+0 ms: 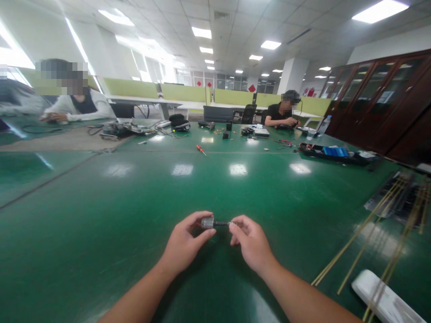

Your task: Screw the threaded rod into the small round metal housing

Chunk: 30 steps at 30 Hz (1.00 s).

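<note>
Both my hands meet over the green table [134, 211], close to me. My left hand [184, 244] pinches a small silver cylinder, a little motor [208, 222], between thumb and fingers. A thin dark shaft [221, 223] sticks out of it to the right. My right hand [251, 242] pinches the far end of that shaft with its fingertips. Both hands hold the part just above the table top.
Several thin brass rods [367, 233] lie at the right, with a white flat object [387, 300] near the corner. A red screwdriver [201, 150] lies mid-table. Two people sit at the far side, left [77, 105] and right [283, 114], among tools and a black tray [336, 154].
</note>
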Available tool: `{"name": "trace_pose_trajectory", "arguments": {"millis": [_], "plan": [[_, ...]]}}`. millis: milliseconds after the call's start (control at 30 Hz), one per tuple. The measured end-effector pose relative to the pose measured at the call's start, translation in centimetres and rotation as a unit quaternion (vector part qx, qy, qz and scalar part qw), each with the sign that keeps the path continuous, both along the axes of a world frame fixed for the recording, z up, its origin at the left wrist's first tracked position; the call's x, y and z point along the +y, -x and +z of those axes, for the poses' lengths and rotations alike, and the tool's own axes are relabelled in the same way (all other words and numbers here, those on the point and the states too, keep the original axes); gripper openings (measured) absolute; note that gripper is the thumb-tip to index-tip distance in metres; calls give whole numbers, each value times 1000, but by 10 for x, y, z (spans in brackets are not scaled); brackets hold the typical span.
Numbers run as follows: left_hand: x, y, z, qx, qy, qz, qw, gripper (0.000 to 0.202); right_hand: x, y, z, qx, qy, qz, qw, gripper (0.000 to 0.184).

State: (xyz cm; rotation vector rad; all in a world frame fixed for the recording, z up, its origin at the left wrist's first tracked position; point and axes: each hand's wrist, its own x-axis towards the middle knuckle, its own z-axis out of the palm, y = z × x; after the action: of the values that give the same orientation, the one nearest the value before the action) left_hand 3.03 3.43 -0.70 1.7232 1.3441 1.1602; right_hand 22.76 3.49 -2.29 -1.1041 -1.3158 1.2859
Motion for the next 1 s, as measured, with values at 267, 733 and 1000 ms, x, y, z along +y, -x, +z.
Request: {"name": "trace_pose_trajectory", "arguments": {"millis": [267,733,1000], "plan": [[1,1,-1,-16,17,-1,1000,37,1,0,-1,2,4,-4,1000,27],[1,1,0,-32,18,4,999,39,1,0,-1,1,-2,-14,1000,27],[2,3,-1,-41,26,7,999,46,1,-2,-1,-3,-1,-16,1000,25]]}}
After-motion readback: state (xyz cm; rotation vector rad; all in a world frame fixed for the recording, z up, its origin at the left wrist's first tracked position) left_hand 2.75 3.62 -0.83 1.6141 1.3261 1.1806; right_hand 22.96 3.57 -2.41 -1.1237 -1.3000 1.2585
